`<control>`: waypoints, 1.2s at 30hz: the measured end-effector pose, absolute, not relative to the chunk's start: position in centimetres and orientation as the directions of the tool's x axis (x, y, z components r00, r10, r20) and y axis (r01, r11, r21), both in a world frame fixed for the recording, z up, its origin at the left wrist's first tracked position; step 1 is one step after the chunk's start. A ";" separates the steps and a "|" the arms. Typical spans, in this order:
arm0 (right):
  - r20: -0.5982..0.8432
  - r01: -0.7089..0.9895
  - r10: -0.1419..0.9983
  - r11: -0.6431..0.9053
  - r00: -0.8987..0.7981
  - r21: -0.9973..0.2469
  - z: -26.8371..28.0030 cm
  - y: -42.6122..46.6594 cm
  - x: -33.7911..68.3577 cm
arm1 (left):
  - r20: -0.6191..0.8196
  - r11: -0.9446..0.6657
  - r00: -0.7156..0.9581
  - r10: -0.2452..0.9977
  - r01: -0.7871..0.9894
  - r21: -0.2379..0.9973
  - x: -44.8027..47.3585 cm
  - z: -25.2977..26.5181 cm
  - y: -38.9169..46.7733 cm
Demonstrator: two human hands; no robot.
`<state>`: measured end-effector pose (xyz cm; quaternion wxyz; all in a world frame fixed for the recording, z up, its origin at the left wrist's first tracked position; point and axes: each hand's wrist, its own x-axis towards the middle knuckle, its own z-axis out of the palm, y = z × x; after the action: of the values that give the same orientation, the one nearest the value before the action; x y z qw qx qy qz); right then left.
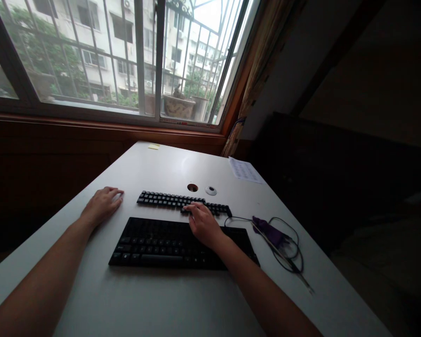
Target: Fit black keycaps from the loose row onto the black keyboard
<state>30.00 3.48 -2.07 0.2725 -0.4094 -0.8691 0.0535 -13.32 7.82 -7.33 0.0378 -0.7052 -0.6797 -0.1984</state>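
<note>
My left hand (104, 204) rests on the white table at the left, fingers loosely stretched and holding nothing. In the middle, my right hand (204, 223) reaches over the back edge of a black keyboard (150, 250). Its fingertips are closed together at a black keycap at the left end of a short row. Loose black keycaps (161, 199) stand in rows behind the keyboard, partly covered by the right hand. Keycaps show on the keyboard's front rows; its back part looks dark, and I cannot make out the detail there.
A cable (299, 248) lies coiled on the right with a purple cloth (268, 231). Behind the keycaps are a round hole (192, 187) and a white ring-shaped cover (211, 191). Printed paper (245, 170) and a yellow note (153, 146) lie near the table's far edge.
</note>
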 end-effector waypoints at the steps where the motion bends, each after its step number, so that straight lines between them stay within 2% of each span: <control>1: 0.421 0.689 0.746 0.654 -0.516 -0.313 -2.3 3.6 29.9 | 0.330 -0.073 -0.001 0.944 0.975 0.211 -13.3 -7.4 7.8; 11: 0.373 0.717 0.779 0.619 -0.505 -0.320 -2.8 3.4 29.2 | 0.340 -0.069 -0.009 0.940 0.974 0.217 -13.6 -7.8 8.0; 20: 0.402 0.642 0.727 0.684 -0.557 -0.346 -2.6 3.0 28.0 | 0.342 -0.075 -0.009 0.940 0.969 0.234 -13.5 -7.6 7.8; 24: 0.369 0.720 0.756 0.643 -0.541 -0.263 -1.6 3.8 27.6 | 0.337 -0.068 -0.013 0.941 0.972 0.227 -13.5 -7.4 7.8; 29: 0.246 0.823 0.820 0.555 -0.517 -0.122 -0.7 5.2 26.8 | 0.310 -0.072 -0.002 0.951 0.971 0.226 -13.5 -7.2 7.8; 36: 0.148 0.821 0.822 0.565 -0.550 -0.085 -0.9 5.9 25.9 | 0.288 -0.061 -0.007 0.958 0.972 0.227 -13.5 -7.1 7.8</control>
<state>25.86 5.87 -0.92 0.0858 -0.4664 -0.8804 0.0031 -13.48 7.78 -7.11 0.0195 -0.7044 -0.6848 -0.1857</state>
